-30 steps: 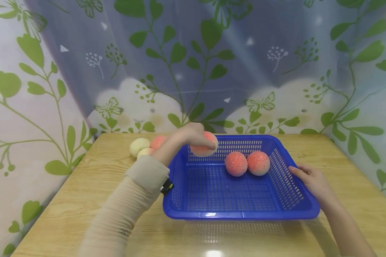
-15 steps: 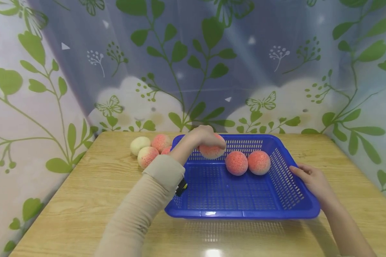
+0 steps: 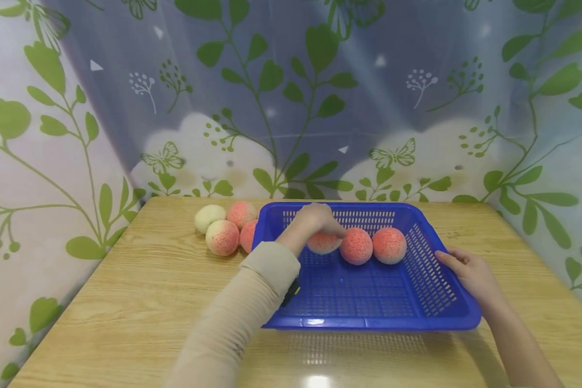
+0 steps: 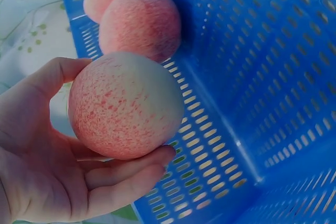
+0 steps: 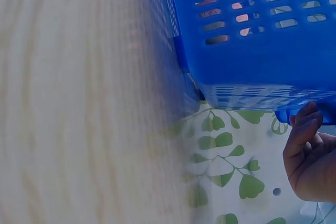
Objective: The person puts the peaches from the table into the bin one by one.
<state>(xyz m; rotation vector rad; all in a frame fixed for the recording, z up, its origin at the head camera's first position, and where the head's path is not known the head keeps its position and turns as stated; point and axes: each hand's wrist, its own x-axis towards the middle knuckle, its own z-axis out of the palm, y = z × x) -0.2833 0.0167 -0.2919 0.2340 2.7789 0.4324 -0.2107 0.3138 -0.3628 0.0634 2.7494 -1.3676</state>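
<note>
My left hand (image 3: 316, 220) reaches down inside the blue plastic basket (image 3: 364, 324), near its back wall. Between its thumb and fingers it grips a red-and-cream peach (image 4: 126, 106); in the head view the hand covers the fruit's top. Close to the right of it, two more peaches lie side by side on the basket floor, a red peach (image 3: 356, 246) and a lighter-sided peach (image 3: 389, 246). My right hand (image 3: 472, 276) holds the basket's right rim, thumb on top. The right wrist view shows its curled fingers (image 5: 307, 129) under the rim.
Left of the basket, on the wooden table (image 3: 140, 280), sit several peaches: a pale yellow one (image 3: 209, 218), a pink one (image 3: 241, 214), a speckled one (image 3: 222, 237) and one partly behind the rim. A leaf-patterned curtain (image 3: 291, 108) hangs behind the table.
The left hand has carried its peach rightward and down into the basket, close to the two peaches there. The table peaches have come into fuller view. My right hand stays on the rim.
</note>
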